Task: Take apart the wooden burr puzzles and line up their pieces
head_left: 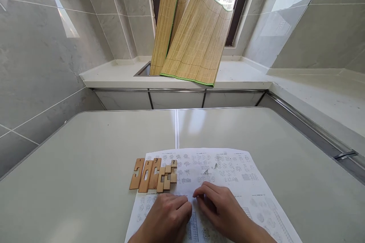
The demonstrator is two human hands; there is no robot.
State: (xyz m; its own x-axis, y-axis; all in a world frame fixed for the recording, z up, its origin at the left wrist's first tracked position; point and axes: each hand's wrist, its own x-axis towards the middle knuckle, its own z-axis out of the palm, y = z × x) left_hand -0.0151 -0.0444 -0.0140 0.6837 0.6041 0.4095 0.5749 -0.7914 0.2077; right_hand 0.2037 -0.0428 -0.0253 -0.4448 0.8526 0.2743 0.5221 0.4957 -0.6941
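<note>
Both hands rest on a large printed paper sheet [228, 167] spread over the table. My left hand [169, 214] is closed in a loose fist, its fingertips tucked under and hidden. Curled on the sheet, my right hand [219, 205] has its index finger bent down near the thumb, and nothing shows between them. Just beyond my left hand lies a row of wooden puzzle pieces. Flat slats marked 1 [134, 183], 2 [142, 184] and 3 [153, 183] have cut-outs. Beside them are smaller notched wooden pieces [167, 185], one also marked 3. Neither hand touches them.
The pale table [71, 167] has a seam [177, 129] down its middle. Behind it, a bamboo mat [196, 38] with green edging leans at the window on a white ledge [242, 74]. Tiled walls [42, 57] stand at both sides, with a metal rail [313, 129] on the right.
</note>
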